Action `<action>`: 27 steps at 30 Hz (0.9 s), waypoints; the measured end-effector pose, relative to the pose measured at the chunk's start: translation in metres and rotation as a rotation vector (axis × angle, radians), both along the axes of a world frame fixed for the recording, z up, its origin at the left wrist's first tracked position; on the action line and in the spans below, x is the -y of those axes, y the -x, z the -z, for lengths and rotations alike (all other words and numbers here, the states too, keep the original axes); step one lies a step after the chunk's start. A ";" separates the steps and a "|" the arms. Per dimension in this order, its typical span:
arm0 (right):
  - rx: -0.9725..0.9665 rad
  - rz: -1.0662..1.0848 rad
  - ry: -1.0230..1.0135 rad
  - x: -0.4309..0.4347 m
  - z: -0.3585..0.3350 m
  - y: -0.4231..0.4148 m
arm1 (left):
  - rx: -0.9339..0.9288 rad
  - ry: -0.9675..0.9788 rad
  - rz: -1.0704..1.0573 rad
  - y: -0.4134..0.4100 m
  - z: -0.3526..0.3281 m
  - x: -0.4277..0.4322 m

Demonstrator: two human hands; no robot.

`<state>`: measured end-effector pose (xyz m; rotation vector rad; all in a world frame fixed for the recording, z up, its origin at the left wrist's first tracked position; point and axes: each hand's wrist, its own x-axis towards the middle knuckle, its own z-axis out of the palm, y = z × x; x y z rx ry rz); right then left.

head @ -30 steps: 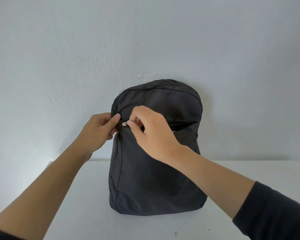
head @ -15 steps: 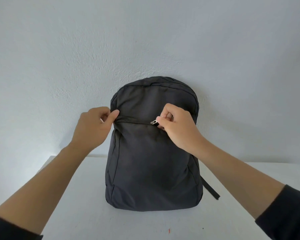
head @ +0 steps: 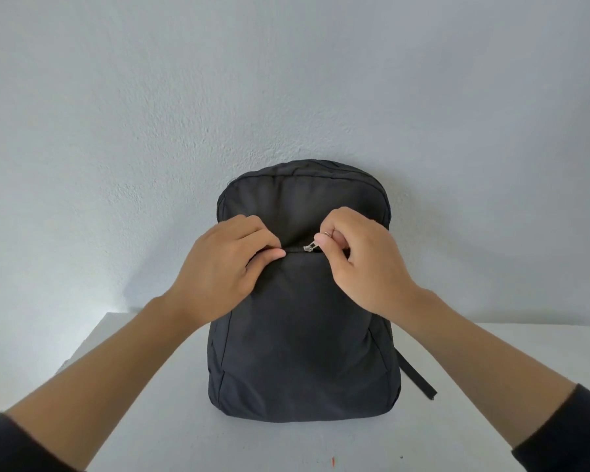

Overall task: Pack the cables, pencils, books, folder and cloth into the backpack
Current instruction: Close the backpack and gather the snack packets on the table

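Head | backpack [head: 304,352] dark, upright | left grip [head: 225,264] pinches its fabric | right grip [head: 365,264] pinches zipper pull [head: 309,247]

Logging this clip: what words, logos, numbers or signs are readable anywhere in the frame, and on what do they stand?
No readable text anywhere in this view.
The backpack: plain dark fabric, no logo or label showing.
The zipper pull, pinched by the right hand: too small to show any marking.
The wall and table: no writing; the table's small specks are not characters.

right hand [head: 365,264] pinches backpack [head: 304,352] zipper pull [head: 310,247]
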<state>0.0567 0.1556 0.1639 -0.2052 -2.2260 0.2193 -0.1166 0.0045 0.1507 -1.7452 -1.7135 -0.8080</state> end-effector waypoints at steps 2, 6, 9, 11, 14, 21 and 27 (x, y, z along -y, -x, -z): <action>-0.033 0.035 0.017 -0.014 0.000 -0.013 | 0.037 -0.018 -0.002 0.001 0.004 0.002; -0.088 0.045 0.086 -0.036 -0.001 -0.033 | 0.055 -0.005 0.014 -0.001 0.000 -0.004; -0.103 0.018 0.020 -0.029 -0.003 -0.032 | 0.026 0.063 0.083 -0.014 -0.011 -0.014; -0.108 0.018 -0.026 -0.026 -0.003 -0.030 | -0.046 0.125 0.066 -0.025 -0.013 -0.026; -0.120 0.037 -0.050 -0.027 -0.002 -0.030 | -0.020 0.132 0.100 -0.034 -0.013 -0.042; -0.256 0.137 0.274 -0.048 0.006 -0.050 | 0.054 0.047 0.117 -0.038 -0.013 -0.037; -0.197 0.056 1.053 -0.059 0.027 -0.055 | 0.071 0.064 0.126 -0.035 -0.013 -0.035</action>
